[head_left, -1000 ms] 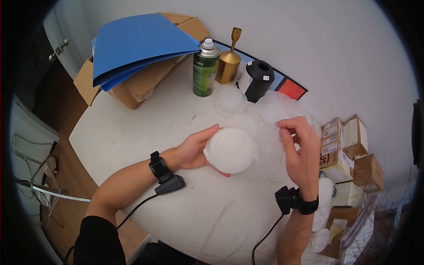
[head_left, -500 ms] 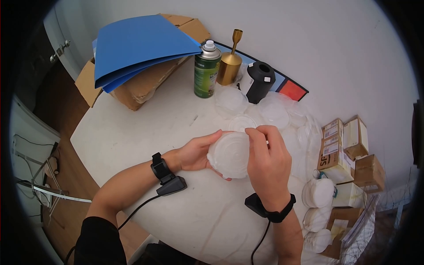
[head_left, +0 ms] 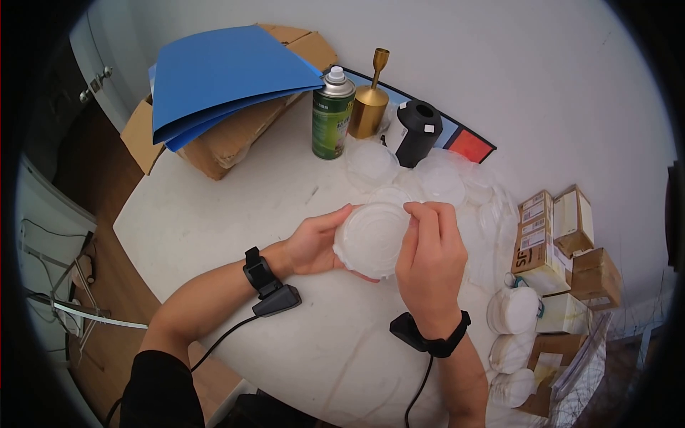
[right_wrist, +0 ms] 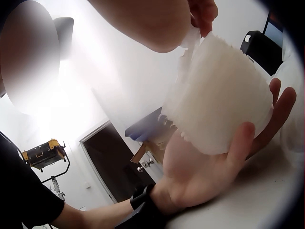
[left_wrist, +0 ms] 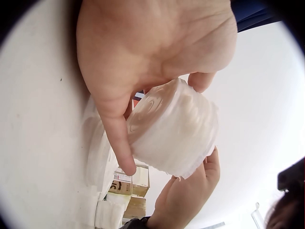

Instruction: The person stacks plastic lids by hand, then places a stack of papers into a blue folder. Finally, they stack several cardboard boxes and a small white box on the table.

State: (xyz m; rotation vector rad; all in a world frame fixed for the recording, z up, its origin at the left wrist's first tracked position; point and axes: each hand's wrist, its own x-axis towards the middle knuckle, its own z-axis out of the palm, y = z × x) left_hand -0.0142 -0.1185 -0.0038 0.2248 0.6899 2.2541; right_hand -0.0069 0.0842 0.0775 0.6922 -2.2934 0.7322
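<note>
My left hand cradles a round tub of whitish plastic, its fingers and thumb spread around the side. The tub is tilted and held over the table. A translucent lid with ring ridges covers its top, and a ragged white edge sticks out around the rim. My right hand pinches the lid's far right edge between thumb and fingers. Beyond the tub lie loose clear round lids and crumpled clear plastic. The far underside of the tub is partly hidden by the left palm.
Several similar white tubs line the table's right edge. At the back stand a green spray can, a gold candlestick and a black cylinder. Blue folders lie on a cardboard box at the back left.
My right hand has come left from the clear plastic to the tub's rim. The smooth white top now has the ridged lid over it. My left hand has barely moved.
</note>
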